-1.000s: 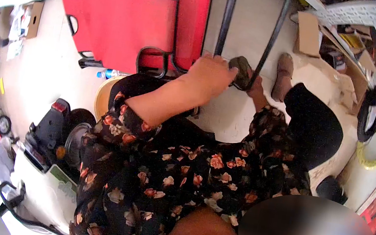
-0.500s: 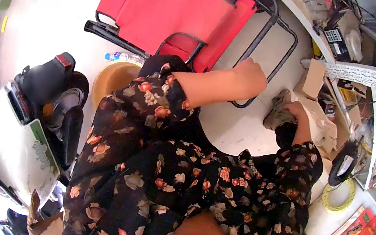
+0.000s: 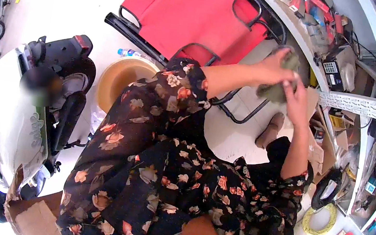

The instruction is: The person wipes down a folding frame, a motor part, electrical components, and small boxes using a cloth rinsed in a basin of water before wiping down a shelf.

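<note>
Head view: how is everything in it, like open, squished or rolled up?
Olive-green cloth bundle: crumpled, in left hand and right hand.
Red fabric on black metal frame: stretched.
Round tan plastic tub: upright, open.
Clear plastic bottle: lying, blue cap on.
Yellow coil: wound up.

A yellow coil (image 3: 307, 220) lies near white shelving (image 3: 360, 106).

The cloth (image 3: 273, 93) is green, the clothing (image 3: 188, 181) black floral.

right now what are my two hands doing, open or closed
Left hand: closed on the grey-green cloth.
Right hand: fingers at the cloth; blur hides whether they grip it.
</note>
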`<state>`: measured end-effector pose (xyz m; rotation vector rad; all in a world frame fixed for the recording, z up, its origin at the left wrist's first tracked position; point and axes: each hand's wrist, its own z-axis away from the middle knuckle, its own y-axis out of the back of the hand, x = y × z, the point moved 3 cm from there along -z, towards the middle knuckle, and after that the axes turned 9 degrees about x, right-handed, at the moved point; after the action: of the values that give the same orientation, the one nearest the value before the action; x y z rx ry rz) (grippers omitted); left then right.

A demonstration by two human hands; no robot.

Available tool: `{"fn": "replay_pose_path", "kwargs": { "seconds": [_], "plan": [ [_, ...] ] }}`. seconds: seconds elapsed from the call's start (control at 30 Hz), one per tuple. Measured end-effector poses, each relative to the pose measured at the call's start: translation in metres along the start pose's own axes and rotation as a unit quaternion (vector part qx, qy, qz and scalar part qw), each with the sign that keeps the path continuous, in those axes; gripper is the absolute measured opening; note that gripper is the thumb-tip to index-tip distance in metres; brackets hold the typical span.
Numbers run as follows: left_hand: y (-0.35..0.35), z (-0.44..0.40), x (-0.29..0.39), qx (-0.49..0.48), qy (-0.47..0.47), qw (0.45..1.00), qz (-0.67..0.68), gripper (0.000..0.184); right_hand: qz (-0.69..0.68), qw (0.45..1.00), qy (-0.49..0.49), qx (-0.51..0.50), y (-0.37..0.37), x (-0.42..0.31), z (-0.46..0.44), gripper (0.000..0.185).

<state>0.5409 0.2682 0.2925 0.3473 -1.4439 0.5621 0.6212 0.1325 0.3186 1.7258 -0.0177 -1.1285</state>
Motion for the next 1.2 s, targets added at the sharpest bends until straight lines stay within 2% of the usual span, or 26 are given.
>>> {"fn": "replay_pose_path", "kwargs": {
  "seconds": [0.07, 0.1, 0.13, 0.17, 0.2, 0.23, 0.33, 0.4, 0.43, 0.5, 0.6, 0.63, 0.7, 0.77, 0.83, 0.93, 1.03, 1.1, 1.2],
  "plan": [
    [0.02, -0.028, -0.018, 0.029, 0.158, 0.95, 0.27, 0.066, -0.129, 0.989, 0.073, 0.025, -0.013, -0.052, -0.002, 0.053],
    [0.044, -0.038, -0.008, -0.017, 0.149, 0.918, 0.367, 0.057, -0.192, 0.974, 0.11, 0.036, -0.014, -0.069, -0.005, 0.057],
    [0.073, -0.03, 0.013, 0.046, 0.161, 0.921, 0.352, 0.052, -0.17, 0.98, 0.105, 0.02, -0.017, -0.067, -0.008, 0.059],
    [0.107, -0.015, 0.036, 0.112, 0.096, 0.959, 0.243, 0.053, -0.147, 0.984, 0.097, 0.004, -0.024, -0.062, -0.011, 0.061],
    [0.14, 0.001, 0.059, 0.188, 0.048, 0.974, 0.117, 0.054, -0.124, 0.988, 0.088, -0.01, -0.032, -0.054, -0.013, 0.063],
    [0.178, -0.013, 0.038, 0.218, -0.136, 0.964, 0.063, 0.055, -0.094, 0.993, 0.071, -0.021, -0.049, -0.03, -0.015, 0.064],
    [0.269, 0.017, 0.01, 0.341, -0.148, 0.913, -0.167, 0.043, -0.005, 0.998, 0.04, 0.047, -0.102, 0.064, -0.013, 0.06],
    [0.312, 0.022, -0.045, 0.396, -0.141, 0.861, -0.287, 0.04, -0.064, 0.99, -0.123, -0.036, -0.148, 0.127, -0.009, 0.06],
    [0.306, 0.025, -0.059, 0.374, -0.164, 0.854, -0.323, 0.04, -0.092, 0.97, -0.21, -0.078, -0.162, 0.146, -0.003, 0.06],
    [0.289, 0.03, -0.085, 0.323, -0.212, 0.836, -0.39, 0.041, -0.171, 0.949, -0.239, -0.117, -0.186, 0.112, 0.002, 0.062],
    [0.244, 0.013, -0.147, 0.192, -0.243, 0.848, -0.429, 0.04, -0.207, 0.956, -0.189, -0.082, -0.241, 0.099, -0.018, 0.072],
    [0.225, 0.015, -0.151, 0.172, -0.242, 0.823, -0.485, 0.04, -0.22, 0.955, -0.186, -0.065, -0.266, 0.105, -0.023, 0.076],
    [0.185, 0.026, -0.155, 0.127, -0.242, 0.76, -0.59, 0.039, -0.253, 0.936, -0.227, -0.094, -0.272, 0.075, -0.032, 0.075],
    [0.174, 0.009, -0.158, 0.105, -0.239, 0.809, -0.527, 0.04, -0.303, 0.914, -0.24, -0.128, -0.288, 0.059, -0.033, 0.076],
    [0.163, -0.019, -0.161, 0.095, -0.26, 0.852, -0.445, 0.038, -0.365, 0.889, -0.221, -0.169, -0.317, 0.057, -0.027, 0.077],
    [0.143, -0.071, -0.147, 0.113, -0.32, 0.854, -0.395, 0.035, -0.387, 0.869, -0.285, -0.116, -0.319, 0.029, -0.019, 0.076],
    [0.13, -0.125, -0.138, 0.196, -0.312, 0.833, -0.414, 0.031, -0.4, 0.869, -0.249, -0.153, -0.328, 0.042, -0.018, 0.071],
    [0.12, -0.144, -0.118, 0.242, -0.295, 0.797, -0.467, 0.031, -0.316, 0.918, -0.199, -0.137, -0.306, 0.03, -0.021, 0.065],
    [0.13, -0.136, -0.145, 0.162, -0.292, 0.834, -0.439, 0.031, -0.315, 0.906, -0.243, -0.145, -0.282, 0.008, -0.023, 0.039]
  ]
}}
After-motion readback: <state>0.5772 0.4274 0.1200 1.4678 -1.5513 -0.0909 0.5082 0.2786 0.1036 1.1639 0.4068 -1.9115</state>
